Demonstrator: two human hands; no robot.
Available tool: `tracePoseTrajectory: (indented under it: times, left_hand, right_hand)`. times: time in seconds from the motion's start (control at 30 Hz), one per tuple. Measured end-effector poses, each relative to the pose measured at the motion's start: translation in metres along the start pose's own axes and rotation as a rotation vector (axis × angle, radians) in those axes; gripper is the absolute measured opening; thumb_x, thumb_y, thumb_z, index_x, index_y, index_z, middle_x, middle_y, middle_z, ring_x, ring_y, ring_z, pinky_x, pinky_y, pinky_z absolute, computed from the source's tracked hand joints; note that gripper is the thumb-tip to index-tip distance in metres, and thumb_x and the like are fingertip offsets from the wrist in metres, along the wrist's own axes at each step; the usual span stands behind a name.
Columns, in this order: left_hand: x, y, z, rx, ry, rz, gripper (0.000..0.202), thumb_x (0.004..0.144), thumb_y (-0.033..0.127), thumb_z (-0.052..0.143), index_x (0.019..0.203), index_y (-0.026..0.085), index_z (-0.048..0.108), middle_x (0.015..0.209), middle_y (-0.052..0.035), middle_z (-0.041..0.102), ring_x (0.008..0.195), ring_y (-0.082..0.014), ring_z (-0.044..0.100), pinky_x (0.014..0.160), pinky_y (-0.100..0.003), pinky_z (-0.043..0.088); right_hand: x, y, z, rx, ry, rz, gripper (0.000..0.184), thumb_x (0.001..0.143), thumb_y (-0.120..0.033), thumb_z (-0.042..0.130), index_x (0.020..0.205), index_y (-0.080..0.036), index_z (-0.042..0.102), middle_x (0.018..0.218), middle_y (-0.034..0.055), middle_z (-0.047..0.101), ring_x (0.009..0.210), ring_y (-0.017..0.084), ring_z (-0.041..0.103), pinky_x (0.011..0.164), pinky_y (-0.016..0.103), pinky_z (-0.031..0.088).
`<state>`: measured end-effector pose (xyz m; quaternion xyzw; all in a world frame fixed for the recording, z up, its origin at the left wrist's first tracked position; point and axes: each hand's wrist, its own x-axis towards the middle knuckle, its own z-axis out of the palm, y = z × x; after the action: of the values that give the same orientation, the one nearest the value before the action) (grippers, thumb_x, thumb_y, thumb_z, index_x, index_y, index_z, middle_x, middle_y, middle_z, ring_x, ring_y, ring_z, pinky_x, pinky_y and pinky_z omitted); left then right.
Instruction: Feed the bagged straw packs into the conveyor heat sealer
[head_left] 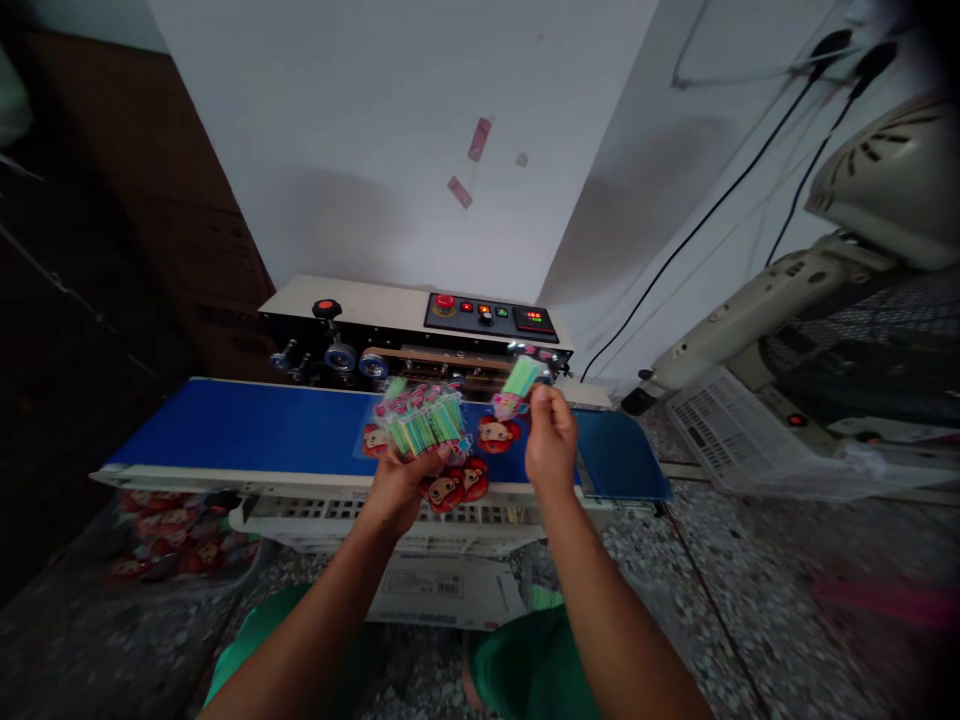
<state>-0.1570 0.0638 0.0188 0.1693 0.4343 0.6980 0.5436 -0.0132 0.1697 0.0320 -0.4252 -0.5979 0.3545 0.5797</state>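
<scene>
In my left hand [401, 485] is a bunch of clear packets [424, 425] with green and yellow sticks inside and pink printed tops. My right hand [553, 440] pinches one similar packet [517, 385] by its edge, held up in front of the sealing machine [405, 335]. Red-haired cartoon face pieces [499, 434] lie on the blue conveyor belt [247, 425] between my hands, and two more [454, 487] show just beneath the bunch. What the packets hold at their tops is too small to make out.
A control panel [491, 317] with a lit display sits on the machine. At lower left stands a clear bag or bin [187, 540] of cartoon face pieces. A white crate [720, 430] and a beige fan-like machine [885, 190] are at right. Below the belt lies a cardboard box [450, 590].
</scene>
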Motion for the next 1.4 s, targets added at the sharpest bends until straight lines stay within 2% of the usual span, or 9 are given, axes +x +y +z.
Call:
tracePoseTrajectory:
  times: [0.13, 0.23, 0.43, 0.63, 0.73, 0.87, 0.93, 1.17, 1.4]
  left_hand:
    - [0.0, 0.003, -0.002, 0.01, 0.025, 0.011, 0.026, 0.055, 0.019, 0.083, 0.076, 0.013, 0.068, 0.065, -0.0007, 0.069, 0.059, -0.0129, 0.063, 0.061, -0.024, 0.051]
    - [0.0, 0.003, 0.0, 0.019, 0.017, 0.001, 0.025, 0.053, 0.019, 0.083, 0.072, 0.013, 0.068, 0.063, 0.0007, 0.067, 0.055, -0.011, 0.061, 0.059, -0.022, 0.05]
    - [-0.003, 0.002, 0.002, 0.042, -0.022, -0.049, 0.025, 0.055, 0.019, 0.082, 0.075, 0.013, 0.069, 0.065, -0.002, 0.069, 0.06, -0.0159, 0.065, 0.061, -0.027, 0.053]
    - [0.0, -0.002, 0.0, 0.05, 0.01, -0.062, 0.028, 0.052, 0.019, 0.084, 0.075, 0.013, 0.068, 0.064, -0.0029, 0.07, 0.06, -0.0185, 0.066, 0.063, -0.031, 0.054]
    - [0.002, -0.004, -0.001, 0.039, 0.027, -0.042, 0.03, 0.052, 0.02, 0.084, 0.077, 0.013, 0.068, 0.066, -0.0035, 0.071, 0.06, -0.0182, 0.066, 0.063, -0.031, 0.054]
    - [0.003, -0.004, 0.0, 0.029, 0.001, 0.014, 0.034, 0.057, 0.02, 0.082, 0.088, 0.013, 0.069, 0.077, -0.0049, 0.073, 0.067, -0.0172, 0.067, 0.068, -0.029, 0.053]
    - [0.002, -0.004, 0.001, 0.023, -0.002, 0.031, 0.032, 0.058, 0.02, 0.081, 0.087, 0.014, 0.07, 0.08, -0.0045, 0.073, 0.067, -0.016, 0.066, 0.069, -0.027, 0.053]
    - [0.0, -0.002, 0.001, -0.007, 0.005, 0.002, 0.031, 0.057, 0.022, 0.082, 0.083, 0.013, 0.07, 0.073, -0.0045, 0.072, 0.064, -0.0173, 0.066, 0.066, -0.029, 0.053]
    - [0.001, 0.002, -0.002, -0.01, 0.046, 0.023, 0.032, 0.055, 0.019, 0.083, 0.082, 0.014, 0.068, 0.069, -0.0024, 0.071, 0.062, -0.0155, 0.065, 0.065, -0.028, 0.053]
  right_hand:
    - [0.032, 0.023, -0.05, -0.505, 0.17, -0.03, 0.038, 0.09, -0.045, 0.036, 0.088, -0.016, 0.062, 0.073, 0.0033, 0.061, 0.065, 0.015, 0.051, 0.061, 0.024, 0.035]
    - [0.047, 0.044, -0.08, -0.871, 0.149, 0.046, 0.036, 0.09, -0.035, 0.035, 0.092, -0.014, 0.064, 0.078, 0.0096, 0.064, 0.07, 0.019, 0.055, 0.062, 0.027, 0.033]
    - [0.053, 0.064, -0.079, -1.203, -0.033, 0.206, 0.036, 0.091, -0.029, 0.035, 0.098, -0.01, 0.065, 0.082, 0.0168, 0.067, 0.074, 0.024, 0.061, 0.061, 0.029, 0.033]
    - [0.052, 0.058, -0.044, -1.081, -0.104, 0.115, 0.031, 0.09, -0.024, 0.038, 0.098, -0.01, 0.064, 0.085, 0.0165, 0.066, 0.082, 0.023, 0.062, 0.07, 0.03, 0.038]
    - [0.038, 0.042, -0.027, -0.798, -0.145, -0.027, 0.032, 0.089, -0.032, 0.042, 0.1, -0.012, 0.065, 0.093, 0.0137, 0.067, 0.087, 0.022, 0.06, 0.076, 0.031, 0.042]
    - [0.007, 0.014, -0.002, -0.15, -0.572, 0.043, 0.037, 0.086, -0.047, 0.048, 0.102, -0.02, 0.068, 0.089, 0.0037, 0.07, 0.084, 0.019, 0.062, 0.074, 0.03, 0.047]
    - [-0.006, 0.005, 0.009, 0.004, -0.642, 0.081, 0.034, 0.082, -0.047, 0.055, 0.095, -0.021, 0.071, 0.089, 0.0014, 0.071, 0.088, 0.02, 0.062, 0.079, 0.031, 0.048]
    - [-0.012, -0.001, 0.013, 0.131, -0.339, 0.095, 0.034, 0.083, -0.047, 0.054, 0.094, -0.019, 0.069, 0.088, 0.0009, 0.069, 0.084, 0.017, 0.06, 0.078, 0.029, 0.047]
    - [0.031, 0.032, -0.049, -0.261, 0.095, -0.009, 0.038, 0.083, -0.05, 0.048, 0.09, -0.016, 0.064, 0.069, 0.001, 0.062, 0.06, 0.014, 0.053, 0.06, 0.025, 0.042]
